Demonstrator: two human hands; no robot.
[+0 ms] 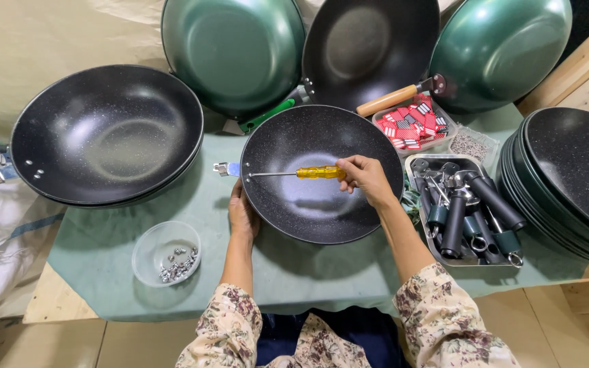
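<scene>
Head view: black speckled pan [322,184] sits flat at frame centre on the green-covered tabletop [103,238], its bare metal handle bracket [225,168] poking out at the pan's 9 o'clock. Left hand [242,215] cups the pan rim at about 8 o'clock, fingers wrapped under the edge, steadying it. Right hand [366,178] has its fingers closed around the yellow handle of a screwdriver [294,173], shaft lying across the bowl, tip pointing toward the bracket side. Pan looks rigid metal, probably moderately heavy, coating smooth and likely slick inside, so the rim or the bracket is the sound place to take hold; it may rock on its curved bottom. Screwdriver is light and stiff, held at the handle. Clear bowl of small metal fasteners [166,255] at 7 o'clock of the pan. Metal tray of dark handles [461,211] at 3 o'clock, red-tag tub [414,124] at 1 o'clock. Stack of black pans [107,133] at 10 o'clock, green pans [233,51] at 12, another stack [574,180] at far 3 o'clock.
</scene>
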